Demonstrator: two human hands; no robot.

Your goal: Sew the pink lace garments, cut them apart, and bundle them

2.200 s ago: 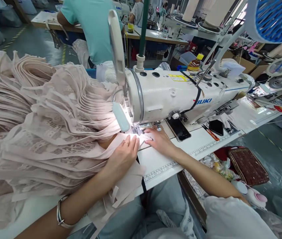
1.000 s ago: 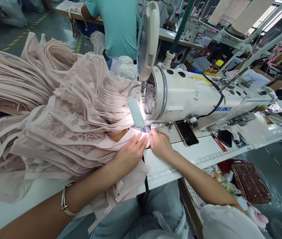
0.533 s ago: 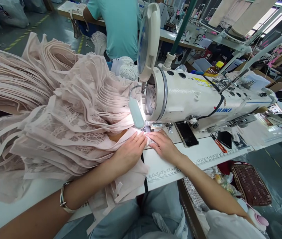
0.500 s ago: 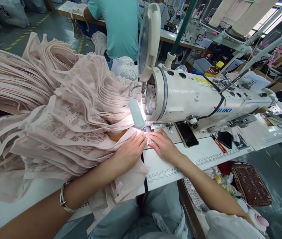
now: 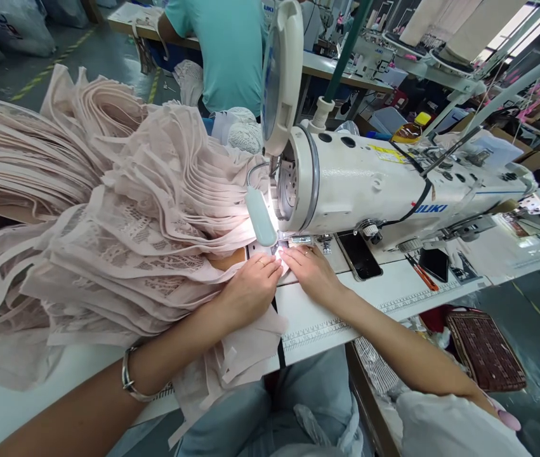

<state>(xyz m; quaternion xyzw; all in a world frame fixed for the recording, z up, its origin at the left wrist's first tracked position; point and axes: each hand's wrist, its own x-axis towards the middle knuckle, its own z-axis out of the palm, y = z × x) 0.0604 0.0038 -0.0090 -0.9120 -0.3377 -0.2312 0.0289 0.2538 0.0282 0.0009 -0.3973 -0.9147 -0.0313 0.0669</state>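
Note:
At the sewing machine [image 5: 360, 184], my left hand [image 5: 253, 289] has its fingers bent and pressed together on pale pink fabric [image 5: 280, 260] just in front of the needle area. From the other side, my right hand [image 5: 315, 276] pinches the same fabric, its fingertips almost touching the left ones. Bright light falls on that spot, and a small pale green lamp [image 5: 261, 217] hides the needle from me. More of the pink lace garment pieces [image 5: 155, 216] lie heaped to the left, and some cloth [image 5: 245, 349] hangs over the table edge below my left wrist.
A phone [image 5: 359, 255] lies beside the machine bed, with orange-handled snips [image 5: 422, 274] and a black object [image 5: 434, 263] farther right. A ruler tape [image 5: 317, 333] runs along the table's front edge. Across the aisle sits a person in a teal shirt [image 5: 231, 57].
The fabric edge by my left fingers has drawn back toward me, uncovering part of the metal plate beside the lamp. Both hands stay close together; the view has shifted slightly.

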